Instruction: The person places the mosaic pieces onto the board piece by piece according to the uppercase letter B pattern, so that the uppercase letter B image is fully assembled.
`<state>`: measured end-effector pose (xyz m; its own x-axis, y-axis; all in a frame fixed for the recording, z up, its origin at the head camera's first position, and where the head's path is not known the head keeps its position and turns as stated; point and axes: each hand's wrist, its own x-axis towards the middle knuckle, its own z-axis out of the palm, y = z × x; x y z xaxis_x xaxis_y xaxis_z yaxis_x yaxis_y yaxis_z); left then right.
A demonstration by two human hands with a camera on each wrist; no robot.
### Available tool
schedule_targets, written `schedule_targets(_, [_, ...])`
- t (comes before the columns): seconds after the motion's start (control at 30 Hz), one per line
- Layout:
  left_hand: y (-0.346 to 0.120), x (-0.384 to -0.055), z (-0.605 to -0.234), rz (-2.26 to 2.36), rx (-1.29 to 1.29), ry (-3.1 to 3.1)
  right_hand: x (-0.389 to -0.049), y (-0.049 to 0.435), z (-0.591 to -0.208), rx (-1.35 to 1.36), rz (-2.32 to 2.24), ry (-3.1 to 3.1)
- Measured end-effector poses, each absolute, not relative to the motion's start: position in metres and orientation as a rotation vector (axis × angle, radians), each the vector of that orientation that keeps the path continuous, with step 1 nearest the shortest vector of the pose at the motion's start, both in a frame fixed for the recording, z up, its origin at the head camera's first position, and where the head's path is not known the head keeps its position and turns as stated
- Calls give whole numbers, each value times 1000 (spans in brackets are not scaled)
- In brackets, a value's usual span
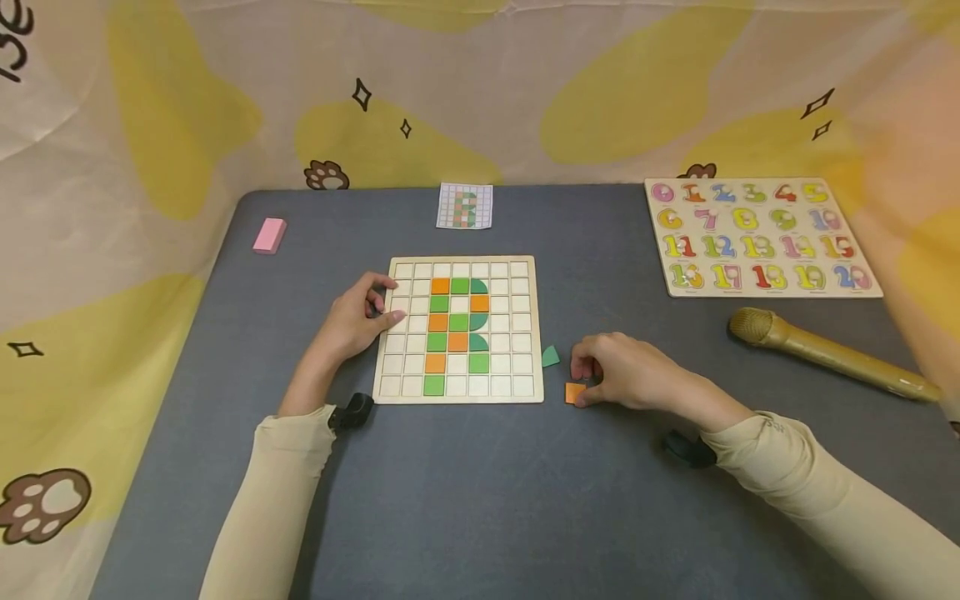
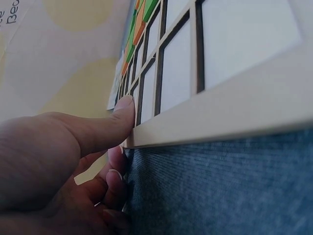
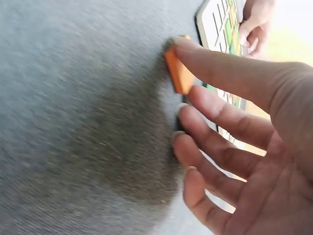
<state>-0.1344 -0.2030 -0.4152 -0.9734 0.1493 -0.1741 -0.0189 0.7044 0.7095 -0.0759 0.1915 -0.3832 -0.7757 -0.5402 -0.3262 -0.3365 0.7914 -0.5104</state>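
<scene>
A wooden grid board (image 1: 532, 333) lies on the table, with green and orange tiles forming a letter R in its white squares. My left hand (image 1: 356, 321) holds the board's left side; in the left wrist view the thumb (image 2: 124, 110) rests on the frame and the other fingers curl at its edge. Just right of the board, my right hand (image 1: 633, 371) has thumb and index finger at opposite sides of an orange square tile (image 1: 572, 392). That tile (image 3: 181, 73) lies on the table in the right wrist view. Nearby is a green quarter-round tile (image 1: 551, 357).
Behind the board lies a small pattern card (image 1: 465, 206) showing a letter R. A pink block (image 1: 269, 236) sits at the back left. At the right are a number puzzle board (image 1: 761, 237) and a gold microphone (image 1: 832, 352). Patterned cloth (image 1: 480, 92) rises behind the table.
</scene>
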Motion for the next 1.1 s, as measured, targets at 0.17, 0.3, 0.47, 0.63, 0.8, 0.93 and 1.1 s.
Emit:
schedule_targets(0.17, [-203, -134, -416, 1130, 97, 2693, -72, 194, -391, -692, -715, 2508])
schedule_targets(0.3, [-204, -134, -416, 1135, 92, 2694, -72, 195, -396, -732, -837, 2464])
schedule_targets(0.47, [-203, -135, -416, 1129, 92, 2698, -74, 189, -400, -721, -1017, 2451])
schedule_targets(0.63, [-202, -135, -417, 1125, 77, 2699, -74, 170, -406, -650, -1213, 2512])
schedule_targets(0.8, [-202, -135, -417, 1127, 83, 2700, -70, 145, -409, -594, -1328, 2514])
schedule_targets(0.93, [-203, -134, -416, 1133, 97, 2700, -67, 124, -410, -590, -1368, 2465])
schedule_targets(1.1, [-203, -134, -416, 1125, 92, 2700, -69, 100, -412, -597, -1353, 2438])
